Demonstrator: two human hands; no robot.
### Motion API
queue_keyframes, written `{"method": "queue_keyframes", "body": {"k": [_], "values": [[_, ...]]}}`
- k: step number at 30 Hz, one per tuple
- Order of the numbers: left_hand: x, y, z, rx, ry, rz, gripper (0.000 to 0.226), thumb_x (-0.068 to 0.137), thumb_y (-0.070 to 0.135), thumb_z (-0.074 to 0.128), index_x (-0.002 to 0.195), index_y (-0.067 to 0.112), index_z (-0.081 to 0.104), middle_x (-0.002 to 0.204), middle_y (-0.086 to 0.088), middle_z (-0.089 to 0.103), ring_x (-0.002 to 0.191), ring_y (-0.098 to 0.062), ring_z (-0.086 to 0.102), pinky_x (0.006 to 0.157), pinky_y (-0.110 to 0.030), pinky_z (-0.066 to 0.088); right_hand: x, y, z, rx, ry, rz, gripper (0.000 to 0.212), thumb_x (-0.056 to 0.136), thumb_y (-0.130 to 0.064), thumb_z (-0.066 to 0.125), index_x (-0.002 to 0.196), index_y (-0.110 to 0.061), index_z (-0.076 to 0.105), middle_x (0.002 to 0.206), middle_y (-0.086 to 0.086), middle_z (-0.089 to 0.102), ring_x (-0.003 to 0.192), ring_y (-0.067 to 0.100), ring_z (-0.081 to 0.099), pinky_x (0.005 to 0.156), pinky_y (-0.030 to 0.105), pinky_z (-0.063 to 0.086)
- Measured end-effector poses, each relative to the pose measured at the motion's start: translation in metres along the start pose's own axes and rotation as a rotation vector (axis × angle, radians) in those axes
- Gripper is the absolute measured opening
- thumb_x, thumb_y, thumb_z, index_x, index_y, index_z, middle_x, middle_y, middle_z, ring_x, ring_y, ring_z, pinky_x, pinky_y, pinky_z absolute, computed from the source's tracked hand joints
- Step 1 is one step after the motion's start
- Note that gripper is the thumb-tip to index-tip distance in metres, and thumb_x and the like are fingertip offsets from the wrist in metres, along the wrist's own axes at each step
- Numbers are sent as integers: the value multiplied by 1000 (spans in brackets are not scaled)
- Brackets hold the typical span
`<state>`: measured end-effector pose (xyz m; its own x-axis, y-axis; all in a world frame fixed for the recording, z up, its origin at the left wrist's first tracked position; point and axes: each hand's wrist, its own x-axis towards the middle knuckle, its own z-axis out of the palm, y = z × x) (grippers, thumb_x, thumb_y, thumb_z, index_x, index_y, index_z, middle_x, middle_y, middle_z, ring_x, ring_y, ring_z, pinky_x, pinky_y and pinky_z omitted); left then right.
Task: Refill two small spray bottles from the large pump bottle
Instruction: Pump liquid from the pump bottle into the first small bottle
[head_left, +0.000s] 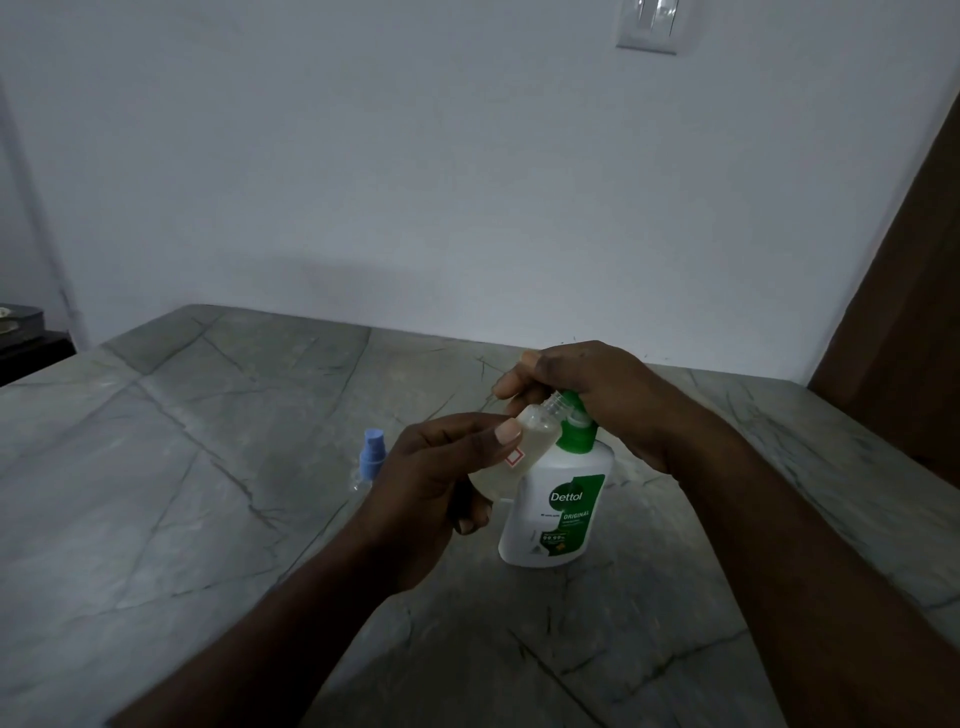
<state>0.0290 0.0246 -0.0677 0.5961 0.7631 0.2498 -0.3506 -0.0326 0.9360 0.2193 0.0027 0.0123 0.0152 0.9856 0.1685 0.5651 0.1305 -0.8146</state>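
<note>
Your left hand grips the small spray bottle, uncapped. Its long axis is tilted, open neck pointing up and to the right, just under the green spout of the pump bottle, which stands upright on the surface. Your right hand sits on top, fingers curled over the pump head (the spout is mostly hidden beneath it). Neck and spout look almost touching, so line them up before you press. The blue spray cap lies off to the left.

Pump bottle on table, small bottle at its nozzle, spray cap left
</note>
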Motion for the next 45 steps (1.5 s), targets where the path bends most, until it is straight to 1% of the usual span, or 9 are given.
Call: {"method": "queue_keyframes", "body": {"k": [5, 13, 17, 22, 26, 30, 34, 41, 45], "values": [[1, -1, -2, -5, -18, 15, 32, 81, 36, 73, 98, 10, 79, 83, -9, 68, 51, -15, 48, 41, -22, 36, 1, 1, 1, 5, -1, 14, 40, 106, -33, 46, 95, -19, 82, 98, -1, 80, 97, 23, 74, 99, 49, 55], [2, -3, -1, -4, -16, 14, 40, 79, 35, 73, 102, 2, 75, 87, -15, 67, 53, -18, 50, 41, -23, 37, -1, 1, 1, 11, -15, 13, 41, 107, -30, 44, 94, -19, 81, 97, 0, 80, 91, 19, 75, 87, 36, 57], [2, -4, -1, 15, 7, 1, 34, 81, 32, 71, 101, 4, 77, 84, -13, 68, 52, -20, 49, 41, -23, 35, -2, 0, 4, -19, -31, 39, 41, 108, -28, 42, 102, -15, 80, 106, 2, 79, 101, 22, 73, 100, 44, 55], [0, -4, -2, 17, 0, -3, 27, 83, 30, 69, 98, 9, 78, 81, -10, 69, 50, -18, 49, 41, -23, 36, -5, -3, 6, -41, -33, 64, 42, 108, -28, 41, 105, -14, 80, 112, 3, 78, 106, 24, 71, 105, 49, 51], [1, -5, -2, 12, 0, -8, 27, 83, 29, 69, 99, 9, 78, 82, -9, 70, 50, -17, 49, 40, -23, 36, -5, -2, 5, -59, -27, 57, 42, 109, -30, 41, 107, -12, 79, 112, 5, 77, 106, 26, 71, 106, 52, 50], [1, -5, -3, 3, -9, -1, 34, 82, 31, 71, 103, 5, 76, 88, -13, 69, 53, -18, 50, 42, -24, 37, -5, -3, 4, -10, 10, 19, 40, 108, -31, 43, 101, -15, 80, 100, 4, 80, 98, 26, 74, 101, 52, 54], [3, -5, -4, 5, -25, 8, 38, 81, 33, 74, 106, 4, 75, 91, -15, 68, 55, -17, 51, 42, -23, 38, -4, -3, 4, -15, 26, -5, 40, 107, -31, 44, 99, -17, 80, 97, 3, 80, 95, 27, 75, 99, 53, 55], [3, -6, -4, -21, -11, 11, 33, 83, 29, 70, 105, 6, 77, 89, -14, 69, 55, -19, 51, 42, -23, 39, -3, -1, 4, 14, 28, 2, 40, 106, -30, 44, 98, -17, 81, 98, 5, 80, 98, 30, 74, 100, 56, 53], [2, -6, -4, -17, -15, 9, 30, 84, 26, 69, 105, 7, 78, 88, -13, 69, 54, -17, 52, 42, -23, 39, -3, -1, 4, 10, 7, 31, 41, 108, -29, 43, 97, -17, 81, 96, 2, 80, 97, 27, 74, 100, 53, 54]]}}
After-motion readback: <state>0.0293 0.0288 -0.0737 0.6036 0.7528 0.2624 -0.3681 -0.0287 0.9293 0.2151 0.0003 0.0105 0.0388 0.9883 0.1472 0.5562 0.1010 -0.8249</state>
